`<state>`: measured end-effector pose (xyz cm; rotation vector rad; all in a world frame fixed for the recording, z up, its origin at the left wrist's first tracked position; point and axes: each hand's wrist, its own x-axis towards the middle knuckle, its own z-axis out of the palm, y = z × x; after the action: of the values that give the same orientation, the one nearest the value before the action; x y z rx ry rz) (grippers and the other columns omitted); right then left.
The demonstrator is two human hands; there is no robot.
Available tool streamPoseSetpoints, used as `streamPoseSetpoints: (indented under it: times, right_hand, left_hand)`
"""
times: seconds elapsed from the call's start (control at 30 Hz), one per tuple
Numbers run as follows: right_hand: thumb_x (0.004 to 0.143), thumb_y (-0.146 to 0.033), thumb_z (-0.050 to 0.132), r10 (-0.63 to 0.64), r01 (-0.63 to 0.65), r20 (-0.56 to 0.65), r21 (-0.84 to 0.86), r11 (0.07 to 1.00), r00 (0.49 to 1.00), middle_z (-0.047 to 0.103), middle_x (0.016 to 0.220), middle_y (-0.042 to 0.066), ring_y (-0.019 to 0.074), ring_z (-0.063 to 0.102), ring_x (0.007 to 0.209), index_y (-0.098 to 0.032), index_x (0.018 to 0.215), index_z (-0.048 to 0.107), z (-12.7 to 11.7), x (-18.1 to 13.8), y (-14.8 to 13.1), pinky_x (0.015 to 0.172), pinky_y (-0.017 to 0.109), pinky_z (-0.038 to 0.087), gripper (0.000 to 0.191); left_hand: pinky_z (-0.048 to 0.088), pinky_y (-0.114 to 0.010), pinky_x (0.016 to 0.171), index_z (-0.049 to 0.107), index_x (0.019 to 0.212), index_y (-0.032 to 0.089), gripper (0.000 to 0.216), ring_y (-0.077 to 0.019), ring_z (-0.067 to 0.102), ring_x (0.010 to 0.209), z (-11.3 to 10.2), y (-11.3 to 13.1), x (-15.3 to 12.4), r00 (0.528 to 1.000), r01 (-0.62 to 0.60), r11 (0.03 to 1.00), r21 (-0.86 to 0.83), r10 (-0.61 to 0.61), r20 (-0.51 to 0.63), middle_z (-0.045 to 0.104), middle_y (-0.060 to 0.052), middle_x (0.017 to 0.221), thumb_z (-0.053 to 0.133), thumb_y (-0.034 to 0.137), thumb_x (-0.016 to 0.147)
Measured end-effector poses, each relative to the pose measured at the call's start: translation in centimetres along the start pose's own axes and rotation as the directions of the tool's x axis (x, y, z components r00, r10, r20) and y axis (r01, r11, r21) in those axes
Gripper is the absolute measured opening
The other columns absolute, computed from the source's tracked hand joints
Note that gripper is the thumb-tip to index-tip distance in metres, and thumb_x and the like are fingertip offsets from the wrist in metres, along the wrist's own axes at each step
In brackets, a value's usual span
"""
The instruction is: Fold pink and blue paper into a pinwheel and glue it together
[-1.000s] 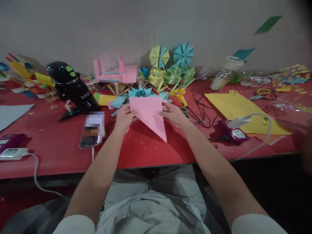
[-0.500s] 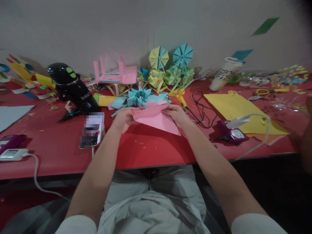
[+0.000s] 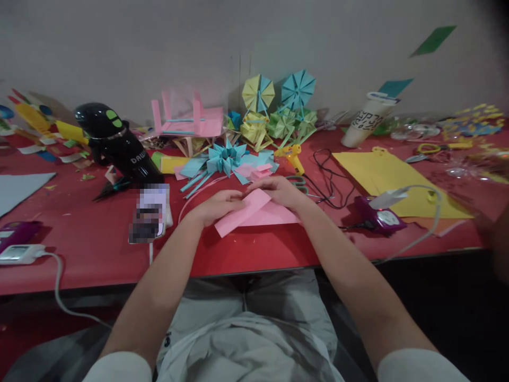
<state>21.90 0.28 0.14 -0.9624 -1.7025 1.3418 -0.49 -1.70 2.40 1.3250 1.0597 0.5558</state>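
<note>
A pink sheet of paper [image 3: 270,213] lies near the front edge of the red table, with a strip folded over slantwise on its left part. My left hand [image 3: 218,206] grips the upper left of the fold, fingers bent over the paper. At the top edge my right hand [image 3: 280,192] pinches the sheet, its fingertips close to those of the left. Part of the paper is hidden under both hands. Just beyond sit a blue folded-paper flower [image 3: 226,158] and small folded pink pieces [image 3: 257,171].
A yellow glue gun [image 3: 293,158] with a black cable and green-handled scissors [image 3: 299,183] lie right of centre. Left stands a phone [image 3: 153,212] before a black figure [image 3: 119,143]. Yellow sheets [image 3: 382,178], a purple charger [image 3: 371,216] and a cup [image 3: 363,121] are on the right.
The pink sheet, held raised between both hands before, is now lower on the table with a strip folded across its left. My left hand moved right and down, closer to the right one.
</note>
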Motion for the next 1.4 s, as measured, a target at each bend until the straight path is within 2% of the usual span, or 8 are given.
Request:
streamPoseSetpoints:
  times: [0.1,0.23,0.33,0.43,0.6,0.77,0.97,1.4]
  right_hand:
    - [0.072,-0.046,0.079,0.079,-0.069,-0.092,0.101,0.992,0.993,0.075,0.104,0.006,0.0208,0.067,0.096,-0.022,0.100,0.075,0.0,-0.2,-0.6,0.088,0.037,0.053,0.036]
    - [0.078,-0.067,0.066,0.217,-0.140,-0.201,0.337,0.931,0.955,0.074,0.100,0.010,0.0239,0.068,0.097,-0.022,0.097,0.073,-0.6,-0.2,-1.5,0.085,0.039,0.057,0.050]
    - [0.074,-0.068,0.069,0.222,-0.115,-0.205,0.435,0.893,0.953,0.073,0.092,0.009,0.0228,0.069,0.091,-0.022,0.092,0.070,-0.6,-0.1,-1.6,0.083,0.038,0.058,0.049]
    - [0.064,-0.050,0.085,0.195,-0.092,-0.207,0.421,0.902,0.959,0.073,0.092,0.006,0.0189,0.068,0.085,-0.021,0.088,0.069,0.2,-0.1,-1.0,0.079,0.034,0.058,0.041]
    - [0.061,-0.041,0.086,0.180,-0.092,-0.223,0.358,0.929,0.958,0.073,0.087,0.004,0.0176,0.065,0.075,-0.021,0.089,0.069,1.8,0.1,0.0,0.063,0.030,0.055,0.039]
    - [0.062,-0.040,0.085,0.161,-0.083,-0.225,0.321,0.943,0.961,0.070,0.082,0.003,0.0170,0.063,0.071,-0.020,0.088,0.070,2.0,-0.1,-0.4,0.058,0.029,0.054,0.036]
    - [0.064,-0.041,0.084,0.144,-0.075,-0.204,0.311,0.948,0.968,0.069,0.079,0.003,0.0159,0.062,0.067,-0.020,0.086,0.070,2.3,-0.2,-0.6,0.054,0.027,0.053,0.033]
    - [0.063,-0.047,0.086,0.139,-0.059,-0.211,0.346,0.936,0.967,0.071,0.082,0.004,0.0173,0.064,0.067,-0.021,0.090,0.070,3.1,-0.1,-1.2,0.057,0.030,0.056,0.041]
  left_hand:
    - [0.047,-0.028,0.067,0.072,0.090,0.015,0.035,-0.0174,0.063,0.075,-0.4,-0.2,0.3,0.999,-0.038,0.998,-0.059,0.037,-0.008,0.071,-0.006,0.085,0.082,0.035,0.064]
    - [0.048,-0.028,0.067,0.068,0.081,0.016,0.021,-0.0153,0.061,0.069,-1.5,-0.6,1.4,0.942,-0.181,0.961,-0.209,0.108,-0.318,0.069,-0.005,0.080,0.078,0.028,0.066]
    - [0.050,-0.029,0.072,0.066,0.083,0.014,0.017,-0.0152,0.062,0.072,-1.5,-0.5,1.7,0.911,-0.233,0.929,-0.287,0.105,-0.399,0.069,-0.006,0.083,0.074,0.021,0.070]
    - [0.053,-0.032,0.075,0.064,0.091,0.014,0.021,-0.0173,0.065,0.076,-0.5,-0.2,1.4,0.940,-0.184,0.923,-0.338,0.065,-0.336,0.071,-0.007,0.086,0.073,0.017,0.071]
    - [0.054,-0.034,0.077,0.067,0.100,0.014,0.036,-0.0205,0.068,0.084,1.0,-0.3,1.1,0.976,-0.112,0.942,-0.315,0.044,-0.215,0.073,-0.009,0.094,0.079,0.018,0.066]
    - [0.051,-0.032,0.081,0.071,0.092,0.014,0.030,-0.0173,0.066,0.082,0.4,-0.8,1.7,0.936,-0.264,0.926,-0.272,0.178,-0.303,0.073,-0.008,0.093,0.080,0.026,0.066]
    - [0.050,-0.031,0.081,0.069,0.088,0.014,0.030,-0.0157,0.066,0.078,0.2,-1.2,2.2,0.924,-0.290,0.916,-0.277,0.192,-0.332,0.073,-0.006,0.086,0.082,0.023,0.062]
    - [0.050,-0.032,0.080,0.068,0.093,0.013,0.041,-0.0177,0.066,0.081,0.8,-0.8,1.8,0.902,-0.323,0.921,-0.219,0.229,-0.367,0.073,-0.008,0.092,0.085,0.028,0.059]
